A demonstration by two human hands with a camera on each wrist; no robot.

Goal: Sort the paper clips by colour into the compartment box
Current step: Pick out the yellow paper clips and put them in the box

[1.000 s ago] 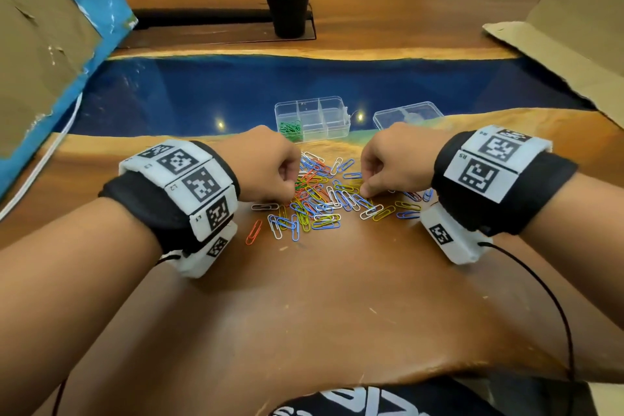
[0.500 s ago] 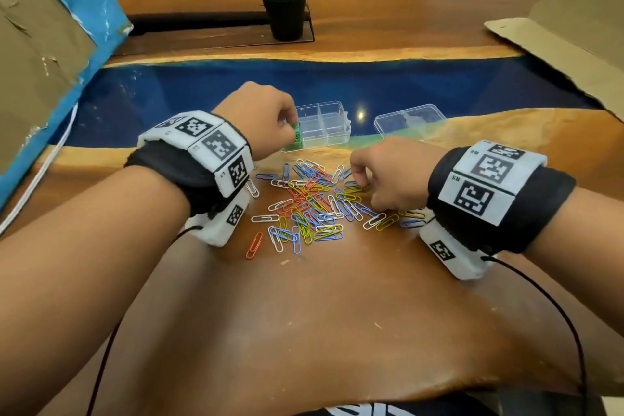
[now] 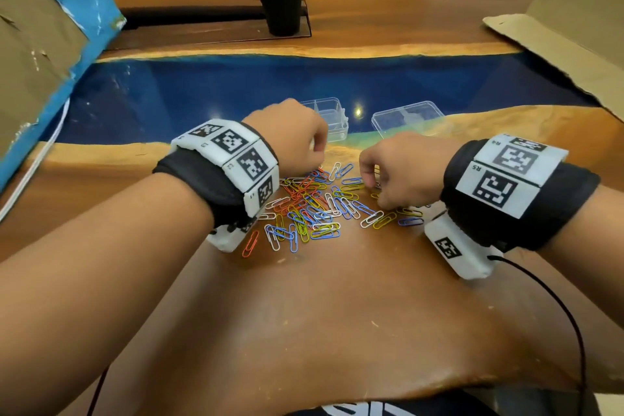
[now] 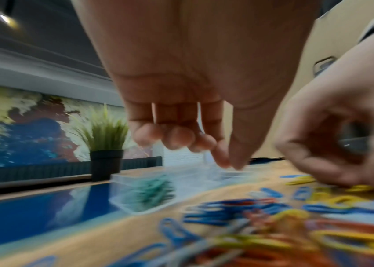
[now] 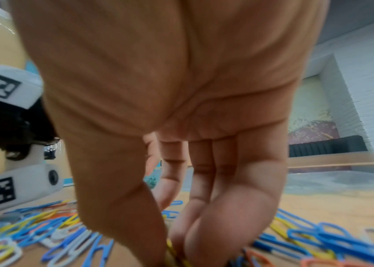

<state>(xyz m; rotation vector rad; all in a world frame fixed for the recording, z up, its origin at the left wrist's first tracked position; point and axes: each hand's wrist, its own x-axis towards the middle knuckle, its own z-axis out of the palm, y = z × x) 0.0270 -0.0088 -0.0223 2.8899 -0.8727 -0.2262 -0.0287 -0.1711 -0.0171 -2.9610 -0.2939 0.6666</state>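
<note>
My left hand [image 3: 290,135] hung over the clear plastic compartment box [image 3: 332,118], fingers loosely curled, holding nothing. Just before that box lay the heap of coloured paper clips [image 3: 317,206], where my right hand [image 3: 398,172] pinched a yellow clip [image 5: 172,252].

Room evenly lit, warm. Ceiling lamp [image 4: 4,18] bright at upper left of the left wrist view; its glare spot [image 3: 358,110] sits on the glossy blue resin strip [image 3: 202,91] in the head view. Soft shadows under both wrists. Head view sharp, wide-angle bend at edges. Left wrist view: motion blur on fingertips [image 4: 176,135] and paper clips [image 4: 238,225]. Right wrist view: palm fills the frame, soft; foreground clips smeared, background wall bowed.
</note>
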